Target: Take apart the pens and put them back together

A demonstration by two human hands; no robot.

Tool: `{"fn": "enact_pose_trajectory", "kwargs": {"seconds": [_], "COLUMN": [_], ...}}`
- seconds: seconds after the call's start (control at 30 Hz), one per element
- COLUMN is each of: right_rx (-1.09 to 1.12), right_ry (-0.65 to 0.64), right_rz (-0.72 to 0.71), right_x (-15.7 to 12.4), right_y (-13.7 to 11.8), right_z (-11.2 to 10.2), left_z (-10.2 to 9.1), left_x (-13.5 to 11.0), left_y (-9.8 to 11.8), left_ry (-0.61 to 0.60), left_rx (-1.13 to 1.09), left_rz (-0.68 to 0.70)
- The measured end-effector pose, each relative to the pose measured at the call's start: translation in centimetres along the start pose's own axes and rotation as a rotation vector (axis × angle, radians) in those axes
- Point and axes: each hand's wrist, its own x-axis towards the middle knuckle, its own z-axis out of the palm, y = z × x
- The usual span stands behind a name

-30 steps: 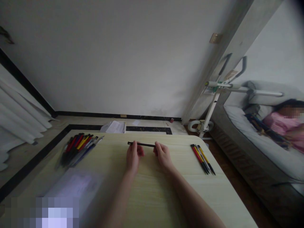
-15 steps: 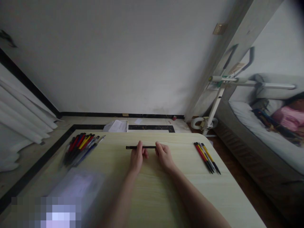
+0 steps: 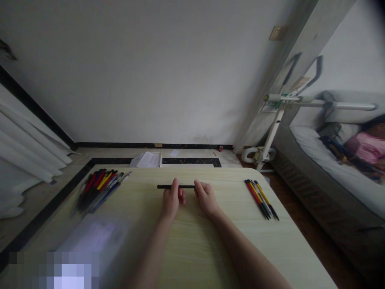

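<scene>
Both my hands hold one black pen level above the pale wooden table. My left hand pinches the pen near its middle, with the left end sticking out past the fingers. My right hand grips the pen's right end, fingers curled. A pile of several red, yellow, black and blue pens lies at the table's far left. A small row of several red, yellow and black pens lies at the far right.
A clear plastic bag lies on the table's near left. Beyond the table are a white box on the floor and a white exercise frame. A person in pink lies on a grey sofa at right.
The pen went from slightly tilted to level between my hands and shifted a little left. The camera view moved slightly; the pen piles stayed where they were.
</scene>
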Motion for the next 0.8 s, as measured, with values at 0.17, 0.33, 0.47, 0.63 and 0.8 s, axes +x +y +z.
{"fn": "enact_pose_trajectory", "kwargs": {"seconds": [0.17,0.33,0.47,0.63,0.8], "right_rx": [-0.008,-0.003,-0.015,-0.041,-0.045], "right_ry": [0.004,-0.007,-0.022,-0.033,-0.022], "right_rz": [-0.006,-0.006,-0.021,-0.049,-0.048], "right_x": [0.08,0.10,-0.03,-0.12,-0.12], "right_y": [0.18,0.22,0.02,-0.10,-0.13], "right_z": [0.02,0.08,-0.02,-0.20,-0.15], "left_z": [0.02,-0.04,-0.13,-0.05,0.04], "left_x": [0.06,0.21,0.33,0.31,0.27], "left_y": [0.10,-0.13,-0.32,-0.23,-0.23], "left_ry": [0.010,0.004,-0.007,0.012,0.029], "left_rx": [0.036,0.035,0.043,0.049,0.040], "left_rz": [-0.023,-0.029,-0.024,-0.022,-0.018]}}
